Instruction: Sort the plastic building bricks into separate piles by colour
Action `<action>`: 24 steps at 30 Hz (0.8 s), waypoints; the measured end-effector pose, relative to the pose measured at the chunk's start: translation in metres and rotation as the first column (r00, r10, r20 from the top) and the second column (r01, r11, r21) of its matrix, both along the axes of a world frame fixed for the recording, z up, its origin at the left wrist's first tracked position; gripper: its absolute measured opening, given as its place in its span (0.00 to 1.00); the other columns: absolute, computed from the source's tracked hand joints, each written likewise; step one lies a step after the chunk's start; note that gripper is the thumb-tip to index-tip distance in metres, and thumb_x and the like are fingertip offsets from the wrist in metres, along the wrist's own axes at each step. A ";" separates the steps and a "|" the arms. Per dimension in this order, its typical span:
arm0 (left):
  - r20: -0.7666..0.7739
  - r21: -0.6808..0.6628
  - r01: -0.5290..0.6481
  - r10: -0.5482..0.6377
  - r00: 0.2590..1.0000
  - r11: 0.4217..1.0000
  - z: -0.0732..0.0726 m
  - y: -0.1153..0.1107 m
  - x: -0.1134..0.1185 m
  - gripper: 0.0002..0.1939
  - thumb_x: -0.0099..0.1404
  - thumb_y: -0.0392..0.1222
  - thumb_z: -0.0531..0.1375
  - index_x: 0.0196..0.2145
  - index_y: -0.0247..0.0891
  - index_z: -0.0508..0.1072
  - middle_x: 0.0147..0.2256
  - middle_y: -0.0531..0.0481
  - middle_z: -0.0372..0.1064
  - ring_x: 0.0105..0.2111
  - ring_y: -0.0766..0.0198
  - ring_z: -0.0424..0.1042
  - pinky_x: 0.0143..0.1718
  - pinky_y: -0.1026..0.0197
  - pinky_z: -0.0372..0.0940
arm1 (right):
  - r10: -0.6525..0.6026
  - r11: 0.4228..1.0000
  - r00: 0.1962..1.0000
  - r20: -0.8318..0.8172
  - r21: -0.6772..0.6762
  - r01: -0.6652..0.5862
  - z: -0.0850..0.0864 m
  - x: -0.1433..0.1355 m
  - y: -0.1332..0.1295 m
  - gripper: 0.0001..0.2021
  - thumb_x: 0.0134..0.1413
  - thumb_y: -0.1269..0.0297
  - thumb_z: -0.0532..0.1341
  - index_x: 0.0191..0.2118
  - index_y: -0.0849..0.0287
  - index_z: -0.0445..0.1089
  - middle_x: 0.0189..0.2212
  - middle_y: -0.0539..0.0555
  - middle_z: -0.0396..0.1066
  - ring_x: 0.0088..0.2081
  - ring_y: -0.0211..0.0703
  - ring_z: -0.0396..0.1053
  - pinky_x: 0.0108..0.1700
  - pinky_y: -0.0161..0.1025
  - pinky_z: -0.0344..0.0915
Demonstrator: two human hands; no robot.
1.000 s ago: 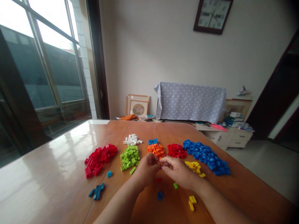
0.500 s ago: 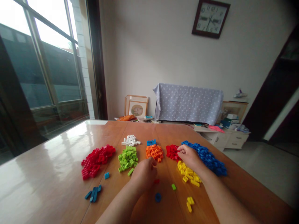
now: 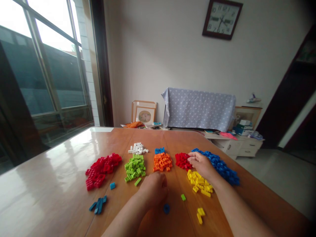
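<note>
My left hand (image 3: 155,187) is closed, knuckles up, low over the table in front of the orange brick pile (image 3: 162,162). Its fingertips are hidden, so what they hold cannot be seen. Just below it lies a round blue piece (image 3: 166,208). At the right edge of the small red brick pile (image 3: 182,160) is my right hand (image 3: 201,164), fingers stretched toward the bricks and slightly apart. Nothing shows between them. Yellow bricks (image 3: 198,181) lie under its wrist, and a large blue brick pile (image 3: 222,164) spreads behind it.
Further left are a lime green pile (image 3: 135,168), white bricks (image 3: 138,148) and a larger red pile (image 3: 102,171). Loose pieces lie nearer: teal strips (image 3: 99,204), a blue brick (image 3: 112,186), a green brick (image 3: 183,197) and yellow bricks (image 3: 200,214). All rest on a wooden table (image 3: 61,184).
My left hand has come down and nearer, covering the spot where a small red piece lay. The right hand's fingers have spread from a pinch beside the red pile.
</note>
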State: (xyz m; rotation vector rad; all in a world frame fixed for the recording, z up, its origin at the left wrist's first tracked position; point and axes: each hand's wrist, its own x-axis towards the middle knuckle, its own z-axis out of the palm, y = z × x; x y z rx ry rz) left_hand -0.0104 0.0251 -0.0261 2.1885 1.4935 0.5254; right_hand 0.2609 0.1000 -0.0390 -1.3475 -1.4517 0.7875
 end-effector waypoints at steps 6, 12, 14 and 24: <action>0.116 0.014 0.034 -0.036 0.993 0.999 -0.004 -0.003 -0.001 0.02 0.49 0.35 0.63 0.23 0.41 0.74 0.28 0.49 0.72 0.27 0.62 0.67 0.26 0.64 0.50 | 0.073 0.994 0.990 0.124 0.071 -0.082 0.016 -0.021 -0.021 0.13 0.55 0.57 0.60 0.41 0.60 0.71 0.31 0.52 0.75 0.33 0.42 0.71 0.35 0.37 0.66; 0.345 -0.064 -0.076 0.094 0.934 0.995 -0.003 0.000 0.007 0.04 0.55 0.36 0.59 0.23 0.38 0.71 0.23 0.52 0.67 0.24 0.66 0.61 0.26 0.64 0.48 | 0.299 0.947 0.910 0.288 0.026 -0.320 0.030 -0.060 -0.059 0.10 0.57 0.59 0.59 0.37 0.59 0.74 0.29 0.49 0.74 0.32 0.40 0.69 0.33 0.34 0.63; 0.484 -0.153 -0.067 0.134 0.864 0.986 -0.004 0.003 0.010 0.06 0.57 0.40 0.59 0.25 0.37 0.70 0.22 0.54 0.64 0.24 0.67 0.59 0.25 0.65 0.48 | 0.386 0.916 0.884 0.264 0.001 -0.401 0.032 -0.071 -0.068 0.10 0.57 0.62 0.60 0.41 0.58 0.75 0.33 0.51 0.76 0.36 0.42 0.72 0.38 0.36 0.66; 0.853 -0.348 0.118 0.262 0.451 0.930 -0.002 0.006 0.017 0.15 0.50 0.39 0.67 0.31 0.37 0.64 0.25 0.55 0.66 0.25 0.69 0.65 0.28 0.66 0.57 | 0.487 0.873 0.869 0.087 -0.010 -0.488 0.033 -0.082 -0.071 0.10 0.58 0.58 0.61 0.40 0.58 0.73 0.35 0.52 0.77 0.39 0.43 0.75 0.43 0.38 0.69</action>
